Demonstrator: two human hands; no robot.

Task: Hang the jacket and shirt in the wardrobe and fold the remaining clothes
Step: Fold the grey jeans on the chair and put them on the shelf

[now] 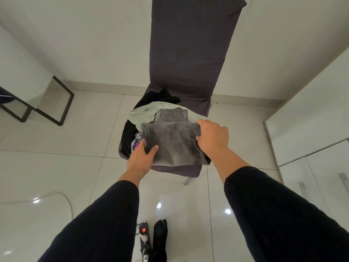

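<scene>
A folded grey garment [173, 142] lies on top of a pile of clothes on the seat of a dark grey covered chair [188, 53]. My left hand [141, 156] grips its left edge, thumb on top. At the garment's right edge my right hand [212, 138] holds the fold with curled fingers. Under it lie a pale green garment [143, 114], a black garment [160, 96] at the back, and a purple-and-white printed piece [136, 142] on the left.
A white wardrobe [321, 148] with metal handles stands at the right. A black-framed glass table [37, 103] is at the left. On the glossy tiled floor near my feet lie a power strip [143, 237] with a red switch and a black sock-clad foot [159, 241].
</scene>
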